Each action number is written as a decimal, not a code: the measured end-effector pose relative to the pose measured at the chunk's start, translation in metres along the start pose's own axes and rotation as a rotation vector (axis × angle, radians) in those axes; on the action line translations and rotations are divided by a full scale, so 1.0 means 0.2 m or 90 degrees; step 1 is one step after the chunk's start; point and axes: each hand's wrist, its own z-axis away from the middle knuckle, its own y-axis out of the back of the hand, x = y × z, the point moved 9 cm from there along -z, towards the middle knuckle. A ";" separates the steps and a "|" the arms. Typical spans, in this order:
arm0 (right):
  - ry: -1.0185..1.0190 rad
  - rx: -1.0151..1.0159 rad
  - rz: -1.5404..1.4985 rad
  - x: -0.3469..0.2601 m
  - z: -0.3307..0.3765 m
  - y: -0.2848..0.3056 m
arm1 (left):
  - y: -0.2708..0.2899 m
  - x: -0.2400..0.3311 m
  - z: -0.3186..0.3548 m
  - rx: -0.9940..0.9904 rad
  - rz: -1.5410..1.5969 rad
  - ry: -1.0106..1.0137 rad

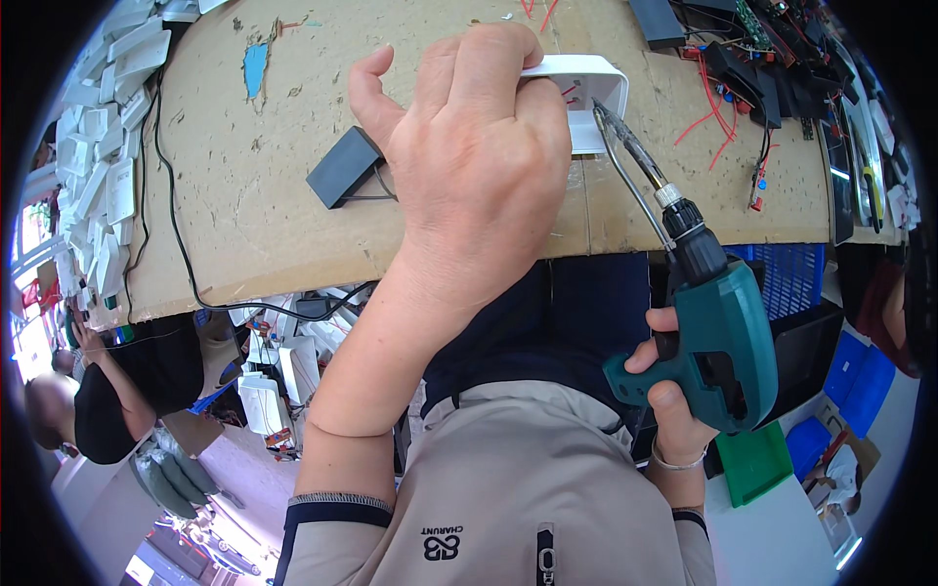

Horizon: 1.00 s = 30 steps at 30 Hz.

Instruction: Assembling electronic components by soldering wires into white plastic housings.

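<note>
My left hand (479, 146) is closed around a white plastic housing (591, 70) at the far side of the bench; the palm hides much of it. Red bits, seemingly wires, show inside the open end. In my right hand (674, 391) is a green soldering gun (728, 342), gripped by its handle, fingers by the trigger. Its metal tip and thin curved feed tube point up-left to the housing's open end; whether the tip touches, I cannot tell. Just left of my left hand lies a black box (344, 168) with a grey cable running under that hand.
White plastic housings (122, 127) are heaped along the left side of the cardboard-covered bench (283, 225), beside a black cable (171, 195). Black boxes and circuit boards with red wires (752, 78) pile up far right. A green tray (757, 464) is lower right; another person (117, 381) sits at left.
</note>
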 end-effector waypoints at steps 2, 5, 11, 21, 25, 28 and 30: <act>-0.002 0.000 0.003 0.00 -0.01 0.00 | 0.00 0.00 0.00 0.004 0.001 0.009; -0.008 0.000 0.004 0.00 -0.02 -0.01 | -0.01 0.00 0.00 -0.007 -0.012 0.020; -0.001 -0.006 0.005 -0.01 -0.03 -0.01 | -0.02 0.00 -0.01 -0.014 -0.010 0.040; -0.006 -0.014 0.017 -0.01 -0.05 -0.02 | -0.02 0.00 -0.01 -0.005 -0.011 0.051; -0.003 -0.016 0.022 -0.01 -0.06 -0.01 | -0.02 0.01 -0.01 -0.012 -0.022 0.043; -0.005 -0.017 0.017 -0.01 -0.06 -0.01 | -0.02 0.00 -0.01 -0.011 -0.025 0.046; -0.002 -0.026 0.022 -0.01 -0.07 -0.02 | -0.02 0.00 -0.01 -0.007 -0.023 0.051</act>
